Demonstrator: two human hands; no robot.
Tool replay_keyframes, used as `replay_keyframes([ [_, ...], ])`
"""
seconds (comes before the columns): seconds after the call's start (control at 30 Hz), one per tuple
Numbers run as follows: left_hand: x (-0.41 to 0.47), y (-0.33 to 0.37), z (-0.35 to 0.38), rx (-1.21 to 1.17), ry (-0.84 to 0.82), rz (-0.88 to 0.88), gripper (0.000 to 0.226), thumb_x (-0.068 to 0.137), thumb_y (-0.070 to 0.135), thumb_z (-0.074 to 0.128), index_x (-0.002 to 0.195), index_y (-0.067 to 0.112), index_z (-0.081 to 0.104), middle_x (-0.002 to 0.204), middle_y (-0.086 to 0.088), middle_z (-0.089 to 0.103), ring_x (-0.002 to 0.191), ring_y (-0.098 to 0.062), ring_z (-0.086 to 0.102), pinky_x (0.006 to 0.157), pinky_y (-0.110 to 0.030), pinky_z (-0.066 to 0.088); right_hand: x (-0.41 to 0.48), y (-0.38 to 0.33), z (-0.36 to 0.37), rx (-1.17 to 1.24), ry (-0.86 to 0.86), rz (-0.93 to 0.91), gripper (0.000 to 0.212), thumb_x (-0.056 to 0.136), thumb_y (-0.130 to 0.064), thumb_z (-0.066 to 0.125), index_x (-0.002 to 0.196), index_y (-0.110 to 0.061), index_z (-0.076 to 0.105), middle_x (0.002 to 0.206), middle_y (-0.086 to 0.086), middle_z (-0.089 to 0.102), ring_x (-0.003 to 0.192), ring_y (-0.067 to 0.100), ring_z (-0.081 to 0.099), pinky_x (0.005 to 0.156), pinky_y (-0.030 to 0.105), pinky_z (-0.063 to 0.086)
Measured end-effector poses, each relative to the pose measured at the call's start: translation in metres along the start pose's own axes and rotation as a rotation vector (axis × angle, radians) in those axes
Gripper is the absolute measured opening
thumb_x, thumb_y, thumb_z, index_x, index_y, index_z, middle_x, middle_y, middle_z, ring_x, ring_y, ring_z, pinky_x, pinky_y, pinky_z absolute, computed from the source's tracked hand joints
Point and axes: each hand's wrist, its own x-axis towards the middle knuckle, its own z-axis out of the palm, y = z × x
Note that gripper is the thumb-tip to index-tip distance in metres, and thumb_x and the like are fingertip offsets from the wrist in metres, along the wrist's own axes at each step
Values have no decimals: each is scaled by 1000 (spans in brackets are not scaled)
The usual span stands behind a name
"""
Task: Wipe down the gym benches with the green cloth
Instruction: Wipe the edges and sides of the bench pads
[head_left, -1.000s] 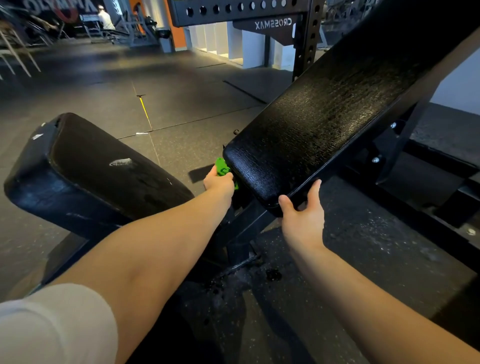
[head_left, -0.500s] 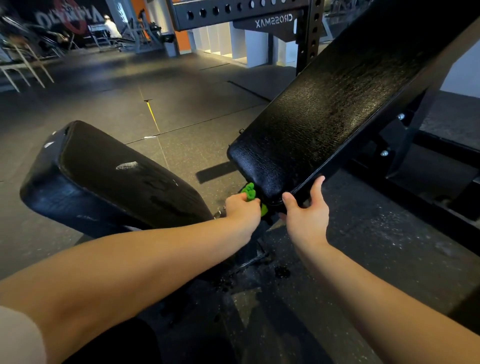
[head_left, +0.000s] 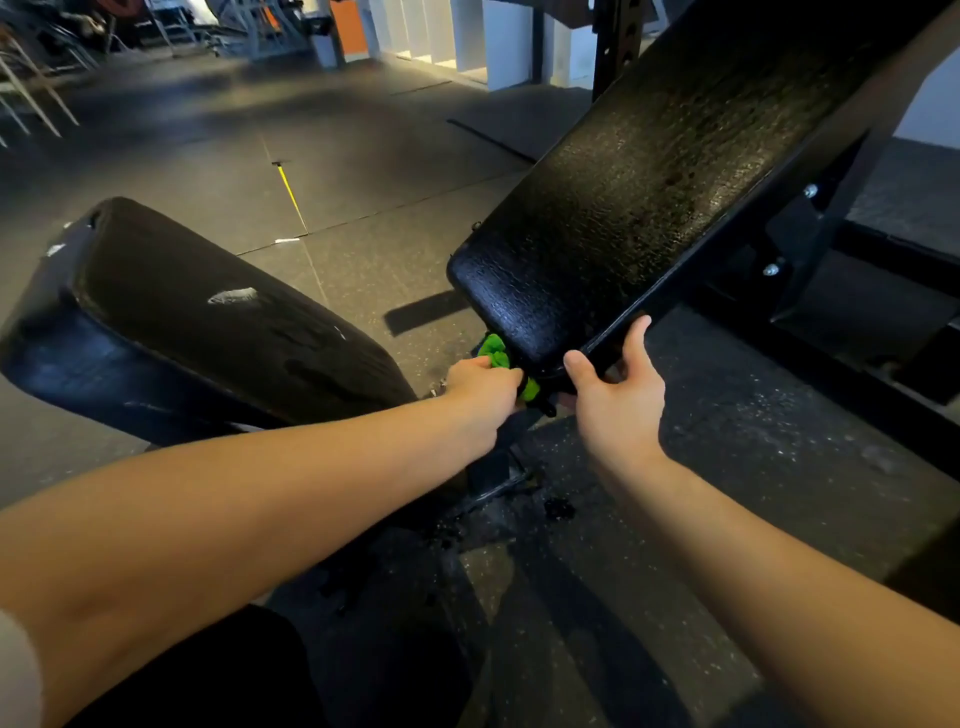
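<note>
At the lower end of the back pad (head_left: 623, 208), two bare hands are seen nearest. The L hand (head_left: 483, 387) is curled tight round the cloth (head_left: 493, 351). The cloth is bunched and pressed to the pad's bottom edge at the left corner, partly tucked under. Prob. the underside lip is being wiped, a spot missed by flat strokes. The R hand (head_left: 615, 389) is clamped on the pad's lower right corner. Its thumb is laid on the edge and one finger is stretched up the side, w/ the rest hidden beneath. Prob. the pad is being steadied so it isn't rocked by the rubbing.

Left of the back pad, the seat pad (head_left: 208, 312) is seen w/ a pale scuff on top. The back pad's face is glossy, poss. wet. Under its right side, the frame (head_left: 810, 228) w/ two bolts is shown. Beyond its left edge, the floor (head_left: 363, 171) is marked w/ a yellow line. Behind its top end, a rack post (head_left: 613, 41) is partly seen. No brand or writing can be read.
</note>
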Motion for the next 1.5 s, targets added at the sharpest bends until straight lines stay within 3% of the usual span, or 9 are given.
replay_keyframes([
  [0.13,-21,-11,0,162,-41,9,53,67,25,75,119,21,70,106,-3,74,97,-28,71,93,-46,57,-5,-7,-3,-100,31,6,89,94,-27,71,161,-35,12,89,-2,68,79,10,66,85,37,60],
  [0.23,-49,-7,-14,397,-244,29,17,81,13,74,97,17,76,93,-4,77,93,-25,72,89,-45,59,-9,-18,1,-180,61,57,86,95,-27,70,162,-30,17,86,1,66,71,-3,57,78,18,53],
  [0.33,-75,8,-30,516,-353,30,13,87,5,70,98,12,74,99,-9,76,97,-23,70,92,-43,56,-23,-34,7,-104,83,248,66,94,-29,70,155,-22,43,107,-3,69,97,3,63,101,39,55],
  [0.43,-107,30,-50,539,-434,-26,33,89,-1,70,117,16,71,107,-3,73,101,-16,67,84,-25,50,-59,-68,11,-89,178,495,18,99,-37,63,102,-25,75,96,-4,72,91,11,66,94,45,57],
  [0.5,-133,58,-65,531,-457,-61,43,86,-6,70,123,14,68,105,-1,70,97,-13,65,73,-12,47,-86,-106,17,-104,172,615,30,102,-41,58,81,-24,71,79,-5,68,77,12,63,80,39,54],
  [0.63,-183,142,-96,558,-512,-174,39,85,-3,69,114,23,65,96,5,69,85,-6,63,61,-11,45,-128,-195,29,-69,85,771,19,101,-36,61,105,-24,75,99,-3,75,98,12,70,91,33,56],
  [0.8,-243,271,-153,568,-493,-232,37,87,-3,62,117,17,70,107,-7,72,99,-18,66,77,-25,50,-160,-337,45,-57,17,911,12,98,-24,67,107,-20,75,102,6,78,102,26,73,94,44,59],
  [1.0,-306,408,-222,572,-488,-183,50,88,-6,60,131,19,58,113,0,62,97,-11,58,64,-8,41,-193,-499,72,-132,-171,932,12,98,-10,65,109,-12,71,103,12,76,85,19,74,72,29,60],
  [1.5,-388,496,-317,517,-786,-107,27,90,-7,49,97,10,69,95,-14,70,91,-25,70,83,-36,60,-304,-645,63,6,-23,676,24,99,-34,66,106,-13,74,102,11,78,100,29,74,96,50,58],
])
